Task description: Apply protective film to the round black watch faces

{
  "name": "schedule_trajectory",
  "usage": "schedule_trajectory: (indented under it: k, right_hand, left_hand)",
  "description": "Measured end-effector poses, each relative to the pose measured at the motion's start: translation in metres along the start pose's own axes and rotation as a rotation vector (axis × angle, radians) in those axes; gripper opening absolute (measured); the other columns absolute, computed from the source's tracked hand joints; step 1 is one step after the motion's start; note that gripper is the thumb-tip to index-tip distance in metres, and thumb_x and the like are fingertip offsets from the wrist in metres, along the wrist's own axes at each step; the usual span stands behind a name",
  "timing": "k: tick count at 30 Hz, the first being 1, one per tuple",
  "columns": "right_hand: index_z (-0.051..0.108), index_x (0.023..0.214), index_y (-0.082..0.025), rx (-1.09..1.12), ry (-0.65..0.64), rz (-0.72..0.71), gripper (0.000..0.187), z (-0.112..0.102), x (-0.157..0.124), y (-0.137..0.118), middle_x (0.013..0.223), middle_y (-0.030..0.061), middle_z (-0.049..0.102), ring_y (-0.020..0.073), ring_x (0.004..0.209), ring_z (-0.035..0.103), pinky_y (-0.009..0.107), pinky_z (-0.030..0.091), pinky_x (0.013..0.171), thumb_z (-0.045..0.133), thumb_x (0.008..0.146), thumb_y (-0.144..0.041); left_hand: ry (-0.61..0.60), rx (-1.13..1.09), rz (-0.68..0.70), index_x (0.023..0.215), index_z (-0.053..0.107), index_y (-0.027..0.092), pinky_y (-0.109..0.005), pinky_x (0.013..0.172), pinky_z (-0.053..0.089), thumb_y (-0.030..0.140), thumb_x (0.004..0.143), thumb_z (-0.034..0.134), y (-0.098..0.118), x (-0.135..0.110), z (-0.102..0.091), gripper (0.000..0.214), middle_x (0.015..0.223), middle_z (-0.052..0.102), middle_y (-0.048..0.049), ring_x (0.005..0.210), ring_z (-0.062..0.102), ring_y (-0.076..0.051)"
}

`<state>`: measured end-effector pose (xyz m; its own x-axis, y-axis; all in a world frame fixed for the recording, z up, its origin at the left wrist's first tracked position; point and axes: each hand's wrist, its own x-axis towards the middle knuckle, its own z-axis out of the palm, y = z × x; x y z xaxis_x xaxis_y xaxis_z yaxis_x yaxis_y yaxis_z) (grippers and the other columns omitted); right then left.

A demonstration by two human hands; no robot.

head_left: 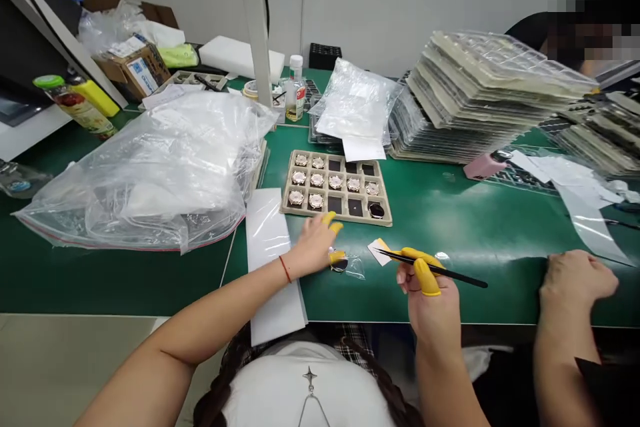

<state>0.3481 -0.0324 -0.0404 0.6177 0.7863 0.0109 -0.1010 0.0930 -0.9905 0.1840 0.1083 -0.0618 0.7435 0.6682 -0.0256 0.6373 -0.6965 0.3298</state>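
Note:
My left hand [315, 243], with yellow finger cots, presses a small round dark part [340, 265] in a clear wrapper against the green mat. My right hand [425, 280], also in yellow cots, pinches black tweezers [430, 267] whose tip points at a small white and yellow slip [379, 251]. Just beyond my hands lies a beige tray [336, 185] with watch-like round parts in several pockets and some pockets bare.
A big clear plastic bag [150, 173] lies at the left, a white strip [273, 260] beside it. Stacked trays [480, 100] and a pink object [484, 165] sit at the back right. Another person's fist [575, 280] rests at the right edge.

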Motion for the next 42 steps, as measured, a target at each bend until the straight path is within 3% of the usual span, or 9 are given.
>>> schedule_trajectory:
  k: [4,11,16,19,22,28,35,38,42]
  right_hand:
    - [0.067,0.077,-0.017,0.048,0.051,0.002,0.030,-0.011,0.005,0.007,0.062,0.0031,0.060,0.0134,0.056,0.053,0.024,0.038,0.046,0.065,0.076,-0.047]
    - [0.064,0.088,-0.017,0.024,-0.116,0.157,0.032,0.002,0.010,0.014,0.061,0.0008,0.060,0.0129,0.054,0.052,0.027,0.042,0.051,0.061,0.079,-0.047]
    - [0.062,0.104,-0.015,-0.058,-0.284,0.368,0.043,0.035,0.011,0.018,0.048,-0.0078,0.040,0.0068,0.043,0.027,0.021,0.019,0.040,0.063,0.076,-0.047]
    - [0.062,0.104,-0.015,-0.048,-0.389,0.404,0.043,0.054,0.007,0.019,0.049,-0.0080,0.041,0.0064,0.043,0.029,0.021,0.023,0.041,0.067,0.073,-0.045]
    - [0.062,0.098,-0.016,-0.075,-0.495,0.376,0.036,0.063,0.002,0.020,0.062,-0.0035,0.055,0.0090,0.052,0.045,0.022,0.037,0.050,0.068,0.072,-0.042]
    - [0.061,0.100,-0.019,-0.291,-0.662,0.221,0.025,0.064,-0.008,0.022,0.097,0.0043,0.066,0.0185,0.090,0.060,0.034,0.047,0.083,0.063,0.079,-0.032]
    - [0.065,0.087,-0.023,-0.599,-0.563,-0.242,0.011,0.075,-0.036,0.014,0.098,0.0059,0.062,0.0202,0.089,0.058,0.034,0.047,0.077,0.056,0.081,-0.020]
    - [0.063,0.084,-0.022,-0.585,-0.508,-0.219,0.008,0.057,-0.025,0.018,0.084,0.0041,0.064,0.0173,0.074,0.058,0.030,0.046,0.067,0.056,0.082,-0.024]
    - [0.063,0.082,-0.020,-0.826,-0.152,-0.147,0.010,0.013,0.011,0.035,0.070,0.0028,0.061,0.0120,0.050,0.046,0.026,0.036,0.049,0.065,0.076,-0.028]
  left_hand:
    - [0.050,0.102,-0.253,0.101,0.060,0.008,-0.045,0.089,0.041,0.016,0.089,0.043,-0.023,0.041,-0.027,0.022,0.103,0.060,-0.0198,0.107,0.053,-0.032]
    - [0.009,0.061,-0.212,0.089,0.063,0.011,-0.029,0.073,0.045,0.010,0.075,0.060,-0.050,0.069,-0.032,0.015,0.089,0.064,-0.0108,0.086,0.059,-0.023]
    - [0.119,0.038,-0.065,0.093,0.061,0.016,-0.032,0.084,0.043,0.004,0.079,0.050,-0.023,0.022,-0.032,0.022,0.099,0.061,-0.0077,0.097,0.054,-0.022]
    - [0.186,0.010,0.140,0.087,0.061,0.018,-0.036,0.082,0.044,0.006,0.083,0.046,-0.001,-0.023,-0.020,0.019,0.092,0.059,-0.0072,0.092,0.053,-0.022]
    - [0.275,-0.148,0.079,0.096,0.059,0.017,-0.040,0.083,0.046,0.008,0.082,0.050,0.007,-0.060,-0.011,0.019,0.103,0.057,-0.0102,0.098,0.052,-0.025]
    - [-0.145,-0.966,-0.045,0.140,0.024,0.024,-0.029,0.072,0.051,0.019,0.080,0.061,-0.001,-0.094,-0.016,0.070,0.104,0.059,-0.0052,0.082,0.058,-0.015]
    - [0.033,-1.110,-0.156,0.120,0.048,0.021,-0.027,0.072,0.049,0.024,0.079,0.064,0.004,-0.097,0.002,0.044,0.102,0.061,-0.0046,0.084,0.059,-0.015]
    - [0.086,-1.160,-0.241,0.118,0.048,0.021,-0.026,0.072,0.049,0.024,0.077,0.066,0.003,-0.100,0.006,0.045,0.098,0.059,-0.0034,0.083,0.058,-0.014]
    - [0.064,-1.237,-0.287,0.120,0.044,0.021,-0.026,0.074,0.049,0.021,0.076,0.065,-0.001,-0.109,0.002,0.048,0.091,0.057,-0.0011,0.080,0.057,-0.012]
